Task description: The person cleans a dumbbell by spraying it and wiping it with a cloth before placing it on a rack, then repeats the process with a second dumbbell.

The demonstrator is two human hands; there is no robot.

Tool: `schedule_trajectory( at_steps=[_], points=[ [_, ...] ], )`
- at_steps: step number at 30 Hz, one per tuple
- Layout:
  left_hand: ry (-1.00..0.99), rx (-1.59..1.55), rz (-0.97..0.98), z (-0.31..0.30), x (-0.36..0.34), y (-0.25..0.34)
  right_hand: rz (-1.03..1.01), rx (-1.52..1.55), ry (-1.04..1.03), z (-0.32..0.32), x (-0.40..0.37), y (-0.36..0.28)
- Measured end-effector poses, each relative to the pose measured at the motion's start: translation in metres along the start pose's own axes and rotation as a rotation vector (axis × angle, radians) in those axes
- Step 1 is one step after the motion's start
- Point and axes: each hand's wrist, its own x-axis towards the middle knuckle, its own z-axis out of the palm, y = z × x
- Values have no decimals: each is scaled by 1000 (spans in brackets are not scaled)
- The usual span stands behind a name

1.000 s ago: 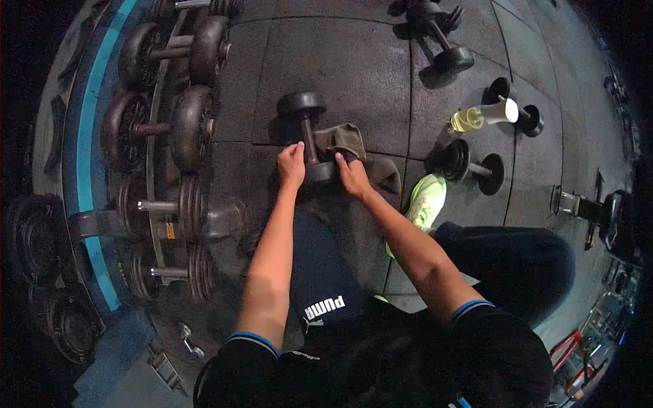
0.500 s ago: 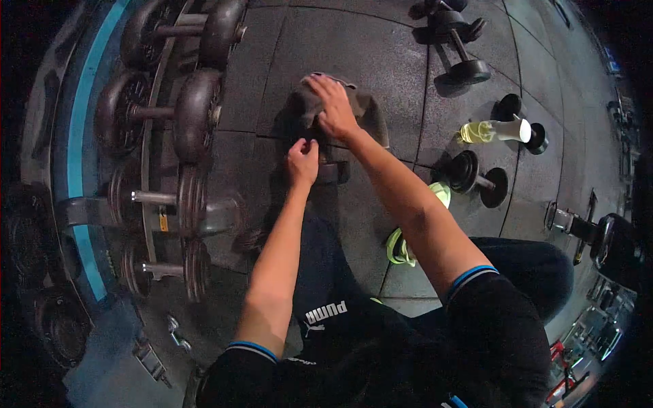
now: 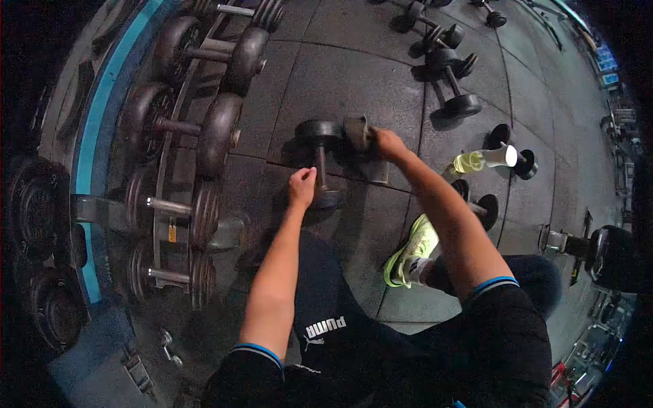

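Note:
On the dark floor mat lies a black dumbbell, its two round heads one beyond the other. Beside its handle is my left hand, fingers curled closed with the fingertips close to the bar. What those fingers hold, if anything, is hidden. My right hand is closed on a greyish-brown cloth, held just to the right of the dumbbell's far head. Part of the cloth hangs down toward the mat below the hand.
A rack of large dumbbells runs along the left. To the right are a spray bottle with yellow liquid, a dumbbell behind it, and another dumbbell farther off. My yellow-green shoe rests on the mat.
My right hand has moved right, drawing the cloth off the dumbbell, whose far head and handle now show. My left hand stays closed beside the handle. The view has shifted.

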Motion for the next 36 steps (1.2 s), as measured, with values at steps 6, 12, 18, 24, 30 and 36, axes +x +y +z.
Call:
schedule_trajectory(
  at_steps=[6, 12, 18, 24, 30, 36],
  points=[
    [-201, 395, -20, -19, 24, 41, 148, -93, -326, -201, -114, -31],
    [3, -15, -399, 65, 99, -37, 379, 108, -434, -329, -215, -128],
    [15, -165, -385, 42, 66, 25, 468, 204, -212, -293, -232, -71],
    [-134, 44, -617, 37, -35, 2, 604, 941, 20, -186, -274, -44],
    [-228, -46, -596, 53, -78, 57, 670, 1154, 127, -199, -254, -34],
    [-251, -125, -349, 108, 9, 79, 625, 1128, 386, -246, -251, -53]
  ],
)
